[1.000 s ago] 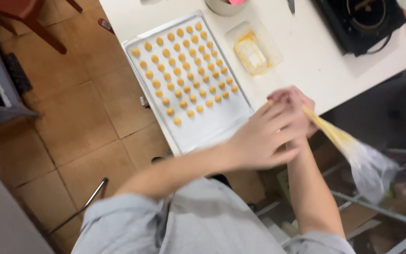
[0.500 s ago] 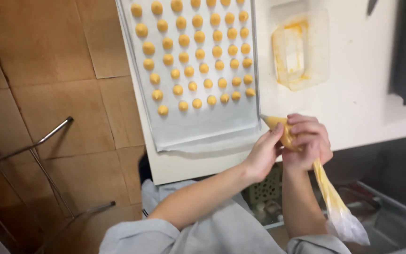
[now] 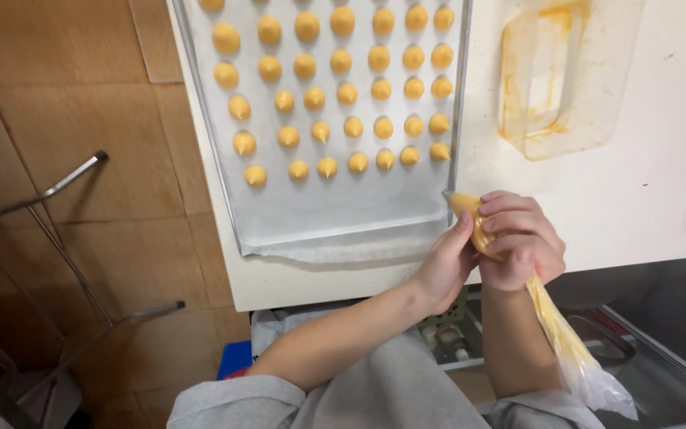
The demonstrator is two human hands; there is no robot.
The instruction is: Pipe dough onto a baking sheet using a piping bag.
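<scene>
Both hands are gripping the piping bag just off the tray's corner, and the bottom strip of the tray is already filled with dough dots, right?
Not quite. The head view shows both hands, left and right, gripping the piping bag just off the tray's corner, but the bottom strip of the tray is bare paper; the dough dots stop above it.

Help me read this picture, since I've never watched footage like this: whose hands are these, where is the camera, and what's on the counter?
The camera sits on a person's head and looks down at their own two bare hands. The right hand grips a clear piping bag of orange batter, and the left hand steadies it near the tip. On the white counter lies a metal baking tray lined with paper, bearing rows of small orange dollops. Beside it is a clear plastic container smeared with batter. The floor is brown tile.
</scene>
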